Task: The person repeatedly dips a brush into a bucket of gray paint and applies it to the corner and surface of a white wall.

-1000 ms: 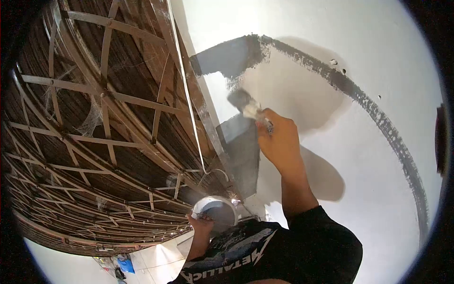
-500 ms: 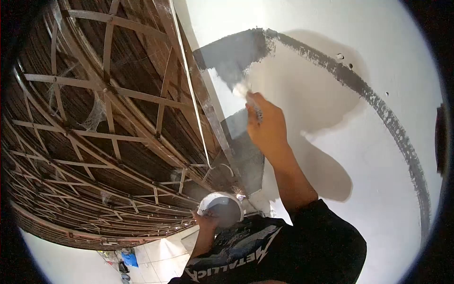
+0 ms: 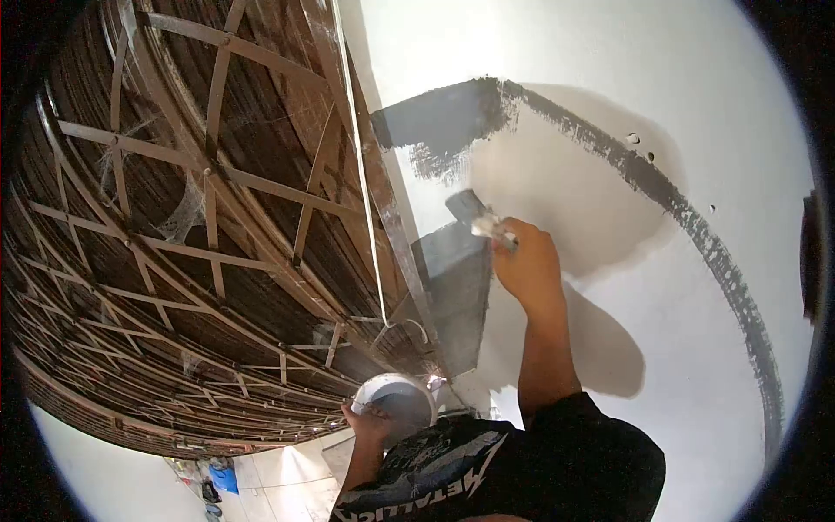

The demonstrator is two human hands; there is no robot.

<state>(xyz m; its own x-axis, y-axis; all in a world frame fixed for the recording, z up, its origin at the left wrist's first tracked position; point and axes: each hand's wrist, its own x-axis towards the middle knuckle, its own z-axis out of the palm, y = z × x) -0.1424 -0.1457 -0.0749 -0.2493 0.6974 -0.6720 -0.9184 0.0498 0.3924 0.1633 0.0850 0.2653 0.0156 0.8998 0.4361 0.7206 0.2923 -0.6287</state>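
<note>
Right hand (image 3: pixel 529 261) grip closed round brush (image 3: pixel 477 216), bristles (image 3: pixel 464 205) dark grey, collar (image 3: pixel 484 225) smeared off-white; left hand (image 3: pixel 371 424) holds white bucket (image 3: pixel 374 388), grey inside.

The brush (image 3: pixel 481 224), its bristles (image 3: pixel 464 205) grey, slants by the white wall (image 3: pixel 739 96) between two grey patches (image 3: pixel 439 120); contact is unclear. Lower down, the white, open bucket (image 3: pixel 389 381) contains grey paint (image 3: pixel 409 411).

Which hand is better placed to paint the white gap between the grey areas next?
Probably the right hand: it grips the brush near that white gap, while the left hand holds the bucket.
</note>
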